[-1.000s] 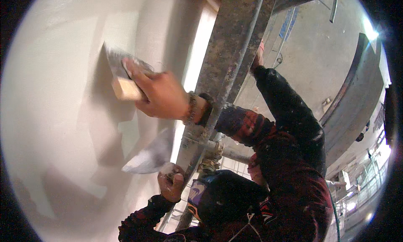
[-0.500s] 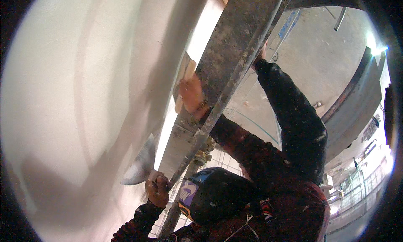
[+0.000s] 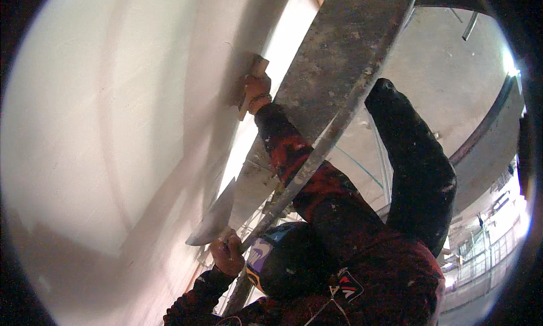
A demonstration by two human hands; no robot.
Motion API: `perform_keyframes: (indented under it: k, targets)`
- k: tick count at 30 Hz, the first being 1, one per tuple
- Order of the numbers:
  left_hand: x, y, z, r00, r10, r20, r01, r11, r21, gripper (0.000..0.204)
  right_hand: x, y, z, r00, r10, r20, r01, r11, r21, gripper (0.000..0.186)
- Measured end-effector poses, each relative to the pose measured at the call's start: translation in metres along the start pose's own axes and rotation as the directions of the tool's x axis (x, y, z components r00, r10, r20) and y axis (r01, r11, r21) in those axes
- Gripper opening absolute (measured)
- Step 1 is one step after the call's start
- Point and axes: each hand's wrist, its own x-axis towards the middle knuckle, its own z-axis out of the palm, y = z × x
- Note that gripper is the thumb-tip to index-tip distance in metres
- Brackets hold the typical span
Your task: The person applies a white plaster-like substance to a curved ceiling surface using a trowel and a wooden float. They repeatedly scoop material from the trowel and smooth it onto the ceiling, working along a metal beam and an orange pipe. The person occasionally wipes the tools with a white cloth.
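My right hand (image 3: 258,87) is wrapped round the light wooden handle of a plastering float (image 3: 245,108), which lies against the pale wall (image 3: 141,99). Its working face is mostly hidden in shadow. Lower down, my left hand (image 3: 227,254) is closed round a trowel, with its grey pointed metal blade (image 3: 215,218) angled up and toward the wall. The trowel's grip is hidden inside my fist. Between the wall and a wide, stained board (image 3: 339,37) runs a bright gap. My right forearm reaches across that board.
Below the board, a dark-clothed leg (image 3: 416,156) extends over the grey floor (image 3: 452,60). A dark rounded piece of clothing (image 3: 294,264) is near my left hand. A curved panel (image 3: 492,139) stands at the right, with metal mesh (image 3: 481,258) beyond.
My right hand with the float has shifted up along the wall and is less blurred. The trowel in my left hand has moved right, its blade turned more upright. The board sits farther right in view.
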Motion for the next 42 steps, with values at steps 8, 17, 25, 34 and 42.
perform_keyframes:
  k: [8,17,25,34,42]
  targets:
    - [-0.003,-0.017,0.004,0.998,-0.030,-0.051,0.025,0.996,-0.086,0.031,-0.100,-0.108,0.093,0.971,-0.239,-0.002,0.176,0.720,-0.671,0.019]
    - [0.010,0.015,0.005,0.997,-0.051,-0.050,0.038,0.970,-0.239,0.035,-0.210,-0.168,0.061,0.796,-0.172,0.580,0.527,0.667,-0.527,0.045]
    - [0.002,0.016,0.012,0.986,-0.155,-0.056,0.123,0.921,-0.369,0.031,-0.145,-0.028,-0.007,0.989,-0.027,0.146,0.083,0.916,-0.393,0.055]
    - [0.016,0.032,0.001,0.995,-0.099,0.024,0.101,0.976,-0.193,0.038,-0.045,0.057,-0.009,0.966,0.193,-0.174,-0.179,0.979,0.094,0.043]
    - [0.008,0.008,0.013,0.995,-0.056,-0.078,0.038,0.975,-0.220,0.037,-0.039,0.053,-0.007,0.982,0.069,-0.176,-0.092,0.988,-0.124,0.025]
